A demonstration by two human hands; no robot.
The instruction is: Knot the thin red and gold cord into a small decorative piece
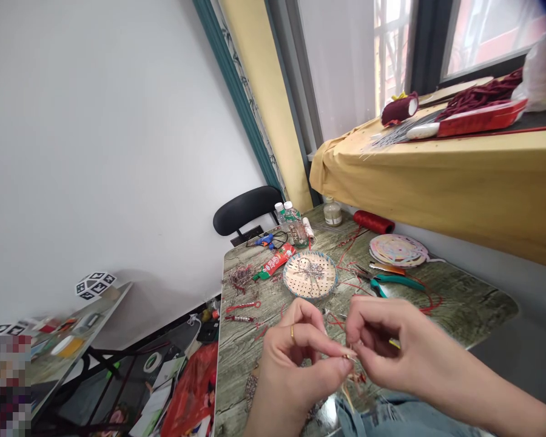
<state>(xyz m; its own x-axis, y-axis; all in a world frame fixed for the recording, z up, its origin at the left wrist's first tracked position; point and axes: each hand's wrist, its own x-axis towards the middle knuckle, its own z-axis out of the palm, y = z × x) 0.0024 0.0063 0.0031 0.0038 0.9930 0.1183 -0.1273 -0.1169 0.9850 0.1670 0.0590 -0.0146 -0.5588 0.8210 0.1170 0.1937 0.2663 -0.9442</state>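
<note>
Pale, thin wire piece is lying crosswise between the pinching fingertips of both hands, left hand and right hand, touching, near table edge.

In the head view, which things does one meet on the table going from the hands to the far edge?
Left hand and right hand pinching a small piece → woven tray → red tube → bottles.

Bare forearms, a gold ring on the left hand, blue jeans.
</note>
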